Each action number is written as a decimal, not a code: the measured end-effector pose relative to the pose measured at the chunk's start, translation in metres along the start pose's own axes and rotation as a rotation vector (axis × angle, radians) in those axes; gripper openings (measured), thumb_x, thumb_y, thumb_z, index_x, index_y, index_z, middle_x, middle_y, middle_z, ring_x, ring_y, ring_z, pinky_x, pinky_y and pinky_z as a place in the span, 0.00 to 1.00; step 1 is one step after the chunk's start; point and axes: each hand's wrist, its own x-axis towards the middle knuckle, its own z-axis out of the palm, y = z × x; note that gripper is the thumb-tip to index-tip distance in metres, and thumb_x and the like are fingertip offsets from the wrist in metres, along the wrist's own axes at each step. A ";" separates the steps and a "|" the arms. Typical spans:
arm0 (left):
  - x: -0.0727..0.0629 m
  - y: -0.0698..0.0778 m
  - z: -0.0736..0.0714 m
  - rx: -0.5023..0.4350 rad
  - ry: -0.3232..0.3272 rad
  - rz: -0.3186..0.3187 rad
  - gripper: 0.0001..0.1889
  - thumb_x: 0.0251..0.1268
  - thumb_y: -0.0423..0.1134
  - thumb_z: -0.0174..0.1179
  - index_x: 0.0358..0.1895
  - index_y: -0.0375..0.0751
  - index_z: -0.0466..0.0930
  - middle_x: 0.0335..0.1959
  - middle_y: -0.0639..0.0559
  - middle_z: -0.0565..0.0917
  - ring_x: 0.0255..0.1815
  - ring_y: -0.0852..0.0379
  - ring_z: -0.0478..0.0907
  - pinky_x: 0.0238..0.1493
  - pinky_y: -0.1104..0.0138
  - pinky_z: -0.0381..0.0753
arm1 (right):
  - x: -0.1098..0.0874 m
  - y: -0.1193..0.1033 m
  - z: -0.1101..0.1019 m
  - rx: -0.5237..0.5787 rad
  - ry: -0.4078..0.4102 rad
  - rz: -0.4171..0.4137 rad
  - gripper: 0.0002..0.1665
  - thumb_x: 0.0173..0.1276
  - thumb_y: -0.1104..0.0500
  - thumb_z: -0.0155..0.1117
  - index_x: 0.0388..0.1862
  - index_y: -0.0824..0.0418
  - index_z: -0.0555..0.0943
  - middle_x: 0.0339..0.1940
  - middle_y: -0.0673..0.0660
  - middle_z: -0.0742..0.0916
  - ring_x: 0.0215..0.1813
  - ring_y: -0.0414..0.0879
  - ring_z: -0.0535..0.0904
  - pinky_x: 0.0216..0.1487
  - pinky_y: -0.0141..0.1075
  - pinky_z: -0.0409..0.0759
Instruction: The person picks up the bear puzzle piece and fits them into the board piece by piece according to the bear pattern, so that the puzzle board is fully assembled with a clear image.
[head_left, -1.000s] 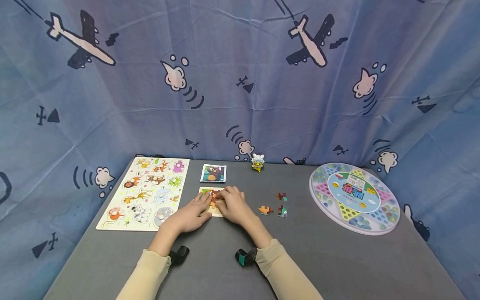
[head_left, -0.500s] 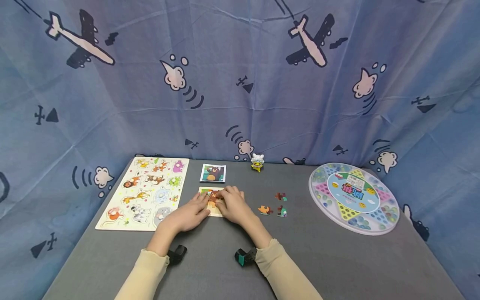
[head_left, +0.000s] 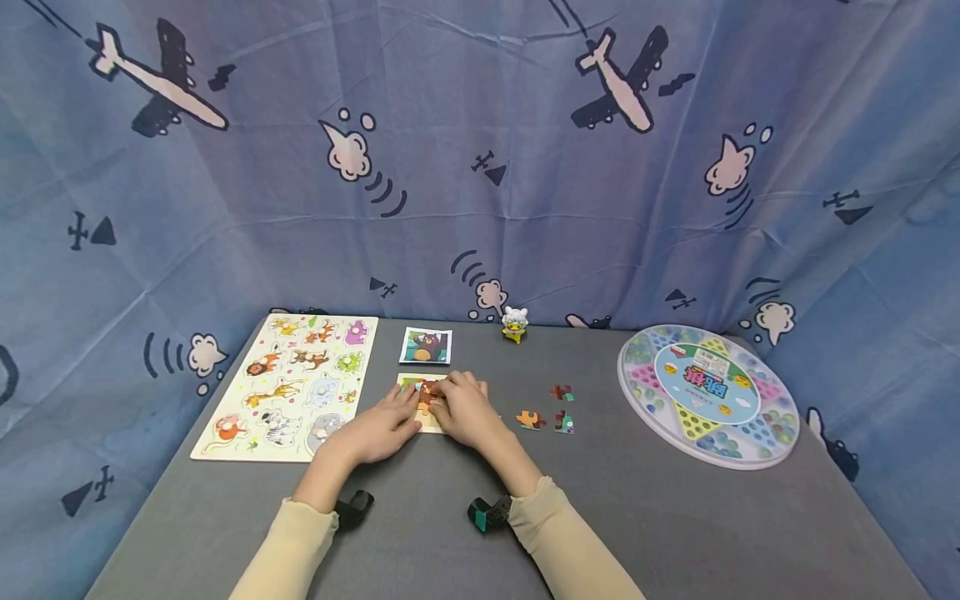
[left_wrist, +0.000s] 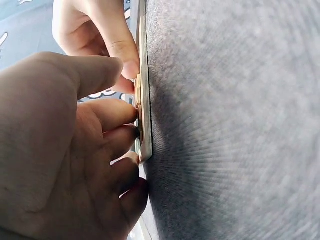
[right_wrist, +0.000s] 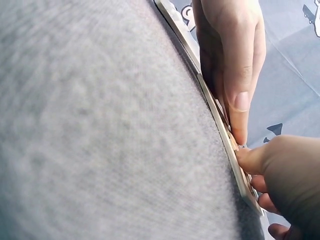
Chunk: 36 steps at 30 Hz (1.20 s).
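Observation:
A small wooden puzzle board with a brown bear picture lies flat on the table between both hands. The fingers of my left hand reach over its left side, and their tips rest on the pieces. My right hand covers the board's right side. Its thumb and index finger come close together on a puzzle piece, seen edge-on in the left wrist view. The right hand hides much of the picture. Right of it lie several loose jigsaw pieces, brown, orange and green.
A bear picture card lies behind the board, with a small white and yellow figurine farther back. At the left is a large animal peg board. A round Chinese checkers box lies at the right. A patterned curtain hangs behind.
My left hand and wrist have shifted very slightly left. The right hand stays on the board with only a tiny shift. Board, card and loose pieces stay where they were.

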 end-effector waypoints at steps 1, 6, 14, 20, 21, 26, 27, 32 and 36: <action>0.000 0.000 0.000 -0.001 -0.002 -0.002 0.32 0.87 0.46 0.47 0.81 0.26 0.60 0.86 0.34 0.54 0.88 0.33 0.44 0.85 0.41 0.51 | 0.000 0.000 0.000 0.002 0.003 -0.002 0.13 0.75 0.55 0.70 0.53 0.60 0.89 0.49 0.57 0.86 0.55 0.54 0.79 0.52 0.51 0.73; 0.000 0.001 0.000 -0.007 -0.007 -0.009 0.32 0.87 0.46 0.48 0.82 0.29 0.60 0.86 0.36 0.54 0.88 0.34 0.43 0.84 0.40 0.52 | 0.000 0.001 0.001 -0.004 0.022 -0.007 0.12 0.74 0.55 0.71 0.51 0.58 0.90 0.48 0.56 0.87 0.53 0.53 0.80 0.51 0.50 0.73; 0.000 0.002 0.000 -0.010 -0.011 -0.018 0.31 0.88 0.46 0.47 0.82 0.31 0.60 0.87 0.36 0.53 0.88 0.34 0.43 0.84 0.40 0.52 | 0.001 0.002 0.002 0.016 0.042 0.002 0.11 0.73 0.54 0.73 0.49 0.57 0.92 0.47 0.55 0.87 0.52 0.53 0.80 0.49 0.49 0.73; 0.000 0.001 0.000 0.000 -0.018 -0.032 0.31 0.87 0.46 0.48 0.83 0.33 0.59 0.87 0.39 0.52 0.88 0.36 0.43 0.84 0.41 0.52 | 0.001 0.003 0.004 0.062 0.040 0.032 0.15 0.72 0.52 0.73 0.54 0.55 0.91 0.48 0.55 0.88 0.53 0.52 0.80 0.47 0.47 0.71; 0.000 0.001 0.000 -0.001 -0.020 -0.033 0.31 0.87 0.46 0.48 0.83 0.33 0.59 0.87 0.39 0.52 0.88 0.36 0.42 0.84 0.41 0.52 | 0.001 0.003 0.004 0.067 0.042 0.036 0.16 0.72 0.52 0.74 0.55 0.55 0.91 0.49 0.55 0.88 0.53 0.52 0.80 0.47 0.47 0.71; 0.000 -0.001 0.000 -0.012 -0.017 -0.029 0.32 0.88 0.46 0.48 0.83 0.33 0.58 0.87 0.39 0.51 0.89 0.37 0.41 0.85 0.41 0.51 | 0.002 0.004 0.006 0.075 0.056 0.040 0.15 0.72 0.51 0.74 0.53 0.53 0.92 0.48 0.55 0.88 0.52 0.51 0.80 0.49 0.48 0.71; 0.000 -0.001 0.000 -0.010 -0.018 -0.032 0.32 0.88 0.46 0.48 0.84 0.33 0.58 0.87 0.40 0.51 0.89 0.37 0.40 0.85 0.41 0.51 | 0.002 0.004 0.006 0.075 0.061 0.041 0.15 0.72 0.50 0.75 0.53 0.53 0.92 0.48 0.55 0.88 0.52 0.51 0.79 0.49 0.48 0.71; 0.000 0.001 0.000 -0.022 -0.016 -0.003 0.31 0.87 0.45 0.48 0.83 0.32 0.59 0.87 0.37 0.52 0.88 0.34 0.40 0.85 0.40 0.50 | 0.001 0.005 0.008 0.073 0.078 0.055 0.14 0.71 0.50 0.75 0.52 0.52 0.92 0.47 0.54 0.88 0.51 0.50 0.79 0.49 0.48 0.70; -0.001 0.002 0.000 -0.025 -0.021 0.020 0.31 0.87 0.43 0.48 0.82 0.29 0.59 0.86 0.35 0.52 0.88 0.33 0.41 0.85 0.40 0.49 | 0.000 0.005 0.009 0.047 0.088 0.060 0.13 0.71 0.50 0.74 0.50 0.51 0.93 0.46 0.53 0.87 0.51 0.50 0.78 0.49 0.48 0.70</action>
